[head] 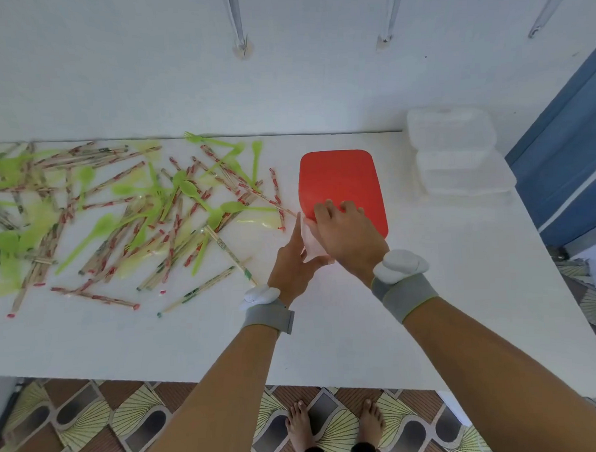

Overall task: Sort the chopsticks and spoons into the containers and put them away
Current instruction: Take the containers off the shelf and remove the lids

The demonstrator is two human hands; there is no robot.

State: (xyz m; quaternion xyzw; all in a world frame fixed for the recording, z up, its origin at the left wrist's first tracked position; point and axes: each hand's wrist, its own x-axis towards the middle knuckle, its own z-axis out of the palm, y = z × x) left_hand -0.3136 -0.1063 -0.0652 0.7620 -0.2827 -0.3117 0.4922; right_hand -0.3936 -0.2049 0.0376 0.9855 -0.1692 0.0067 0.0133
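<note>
A container with a red lid [340, 179] stands on the white table [192, 336], right of centre. My right hand [344, 232] curls over the lid's near left corner. My left hand [296, 256] lies against the translucent container wall [309, 240] below that corner, fingers straight. Wrapped chopsticks [98, 297] and green plastic spoons [95, 231] lie scattered in a wide heap across the left half of the table.
A stack of clear plastic containers [457, 150] stands at the table's far right, against the wall. The table's right edge borders a blue panel [566, 145]. Patterned floor and my bare feet [332, 426] show below the near edge.
</note>
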